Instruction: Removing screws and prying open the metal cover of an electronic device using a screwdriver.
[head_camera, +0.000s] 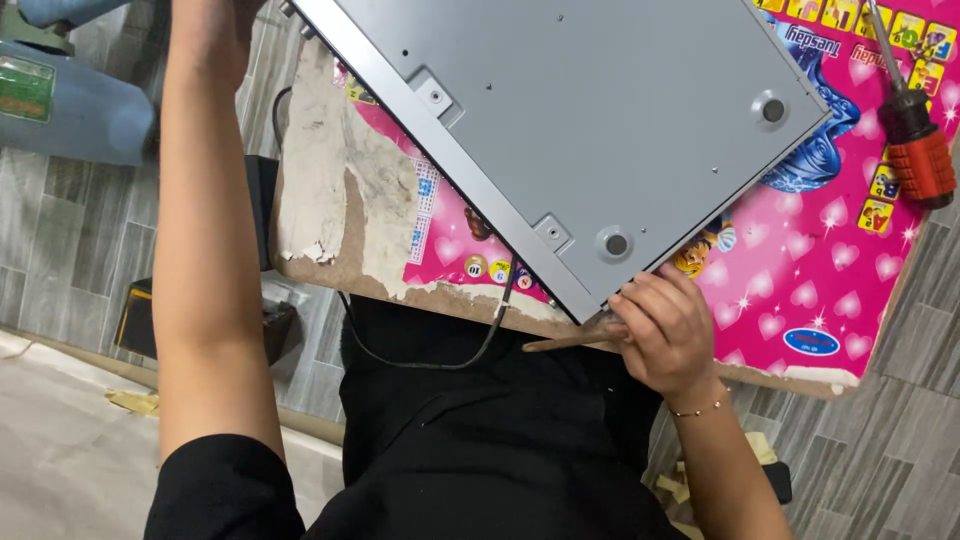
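Observation:
A flat grey metal device case lies bottom-up on a small table with a pink cartoon-printed top. It has round feet and small screw holes. My right hand, with a thin bracelet on the wrist, is curled at the case's near corner and closed on a thin brown stick that points left. My left arm reaches up along the table's left side. My left hand is cut off by the top edge near the case's far corner, and its grip is hidden.
A screwdriver with a red and black handle lies on the table at the right. A black cable hangs off the near edge. The tabletop's left part is peeled bare. A blue container and a dark box stand on the tiled floor.

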